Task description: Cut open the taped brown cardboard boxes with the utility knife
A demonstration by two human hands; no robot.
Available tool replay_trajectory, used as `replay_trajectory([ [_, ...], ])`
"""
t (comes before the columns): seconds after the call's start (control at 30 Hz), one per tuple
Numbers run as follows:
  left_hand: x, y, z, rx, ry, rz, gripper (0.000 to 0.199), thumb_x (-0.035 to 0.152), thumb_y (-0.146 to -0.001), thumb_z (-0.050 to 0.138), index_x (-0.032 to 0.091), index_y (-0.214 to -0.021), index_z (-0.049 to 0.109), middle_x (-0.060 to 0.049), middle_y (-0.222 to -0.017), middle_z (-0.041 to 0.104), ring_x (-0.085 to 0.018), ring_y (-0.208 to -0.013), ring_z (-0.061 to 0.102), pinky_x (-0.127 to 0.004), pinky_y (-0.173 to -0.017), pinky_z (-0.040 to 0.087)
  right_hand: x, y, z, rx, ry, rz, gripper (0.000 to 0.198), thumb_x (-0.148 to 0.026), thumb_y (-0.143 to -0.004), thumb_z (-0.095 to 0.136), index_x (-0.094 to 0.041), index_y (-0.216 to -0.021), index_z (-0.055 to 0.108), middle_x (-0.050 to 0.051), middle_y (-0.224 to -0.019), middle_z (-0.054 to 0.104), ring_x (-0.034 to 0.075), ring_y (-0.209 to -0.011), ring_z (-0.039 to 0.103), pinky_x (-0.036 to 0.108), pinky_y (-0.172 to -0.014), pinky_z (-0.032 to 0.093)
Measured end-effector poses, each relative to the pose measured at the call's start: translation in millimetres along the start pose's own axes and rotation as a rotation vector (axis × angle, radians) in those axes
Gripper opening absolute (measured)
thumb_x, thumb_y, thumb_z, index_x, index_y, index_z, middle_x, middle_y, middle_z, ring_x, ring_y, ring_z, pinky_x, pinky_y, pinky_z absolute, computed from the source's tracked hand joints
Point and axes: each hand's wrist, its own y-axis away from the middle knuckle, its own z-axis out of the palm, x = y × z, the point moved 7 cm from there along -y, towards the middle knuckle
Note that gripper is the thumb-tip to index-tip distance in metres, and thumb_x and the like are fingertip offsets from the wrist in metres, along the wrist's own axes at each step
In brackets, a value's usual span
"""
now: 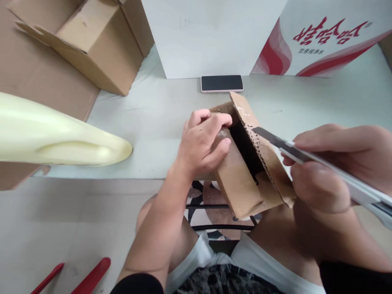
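A small brown cardboard box [235,175] tilts over the near edge of the table, its top gaping open along a ragged, perforated-looking flap edge. My left hand [205,141] is closed on the box's left side, with fingers curled over the rim of the opening. In my right hand [330,163] is a utility knife [324,165] with a pale body and its dark blade out. The blade's tip lies at the torn edge of the right flap; whether it touches the cardboard I cannot tell. The inside of the box is dark.
A phone [222,83] lies behind the box, before a large white carton [214,36] with red print on its side. Open brown boxes [104,53] stand at the back left. A glossy pale yellow object [61,130] juts in from the left. Two red parts [92,275] show lower left.
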Motion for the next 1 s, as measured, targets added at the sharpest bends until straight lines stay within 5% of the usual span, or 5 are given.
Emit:
replay_trajectory([
  [0.2, 2, -2, 1, 0.01, 0.015, 0.015, 0.055, 0.054, -0.106, 0.033, 0.027, -0.149, 0.054, -0.004, -0.117, 0.077, -0.028, -0.111, 0.055, -0.047, -0.106, 0.044, 6, -2, 1, 0.046, 0.024, -0.017, 0.023, -0.048, -0.084, 0.068, -0.027, -0.075, 0.064, -0.001, -0.056, 0.058, 0.012, -0.039, 0.042, 0.03, -0.038, 0.035],
  [0.4, 1, -3, 7, 0.051, -0.015, 0.013, 0.058, 0.053, -0.108, 0.026, 0.023, -0.124, 0.073, -0.005, -0.115, 0.079, -0.028, -0.109, 0.054, -0.048, -0.104, 0.042, 4, -3, -9, 0.142, 0.074, 0.051, 0.023, -0.047, -0.083, 0.067, -0.026, -0.076, 0.066, 0.002, -0.058, 0.063, 0.015, -0.044, 0.049, 0.032, -0.038, 0.032],
  [0.57, -1, 0, 5, 0.061, 0.023, 0.011, 0.058, 0.054, -0.108, 0.025, 0.024, -0.124, 0.073, -0.005, -0.114, 0.079, -0.029, -0.111, 0.052, -0.049, -0.103, 0.042, 5, 0, -16, 0.11, 0.194, 0.153, 0.025, -0.051, -0.082, 0.069, -0.026, -0.079, 0.069, 0.004, -0.062, 0.066, 0.017, -0.046, 0.054, 0.032, -0.036, 0.031],
  [0.73, 0, 1, 2, 0.066, 0.062, -0.009, 0.059, 0.055, -0.109, 0.024, 0.025, -0.122, 0.073, -0.006, -0.104, 0.077, -0.028, -0.11, 0.052, -0.048, -0.103, 0.042, 7, -2, -10, 0.121, -0.006, 0.046, 0.018, -0.043, -0.082, 0.069, -0.025, -0.078, 0.067, 0.001, -0.057, 0.063, 0.013, -0.042, 0.05, 0.031, -0.039, 0.04],
  [1.0, 0, -1, 6, 0.026, 0.063, 0.02, 0.057, 0.059, -0.107, 0.023, 0.027, -0.113, 0.07, -0.004, -0.112, 0.078, -0.029, -0.11, 0.054, -0.05, -0.105, 0.041, 11, 1, -10, 0.133, 0.061, 0.071, 0.027, -0.052, -0.083, 0.068, -0.025, -0.079, 0.067, 0.003, -0.063, 0.067, 0.015, -0.044, 0.053, 0.033, -0.04, 0.043],
])
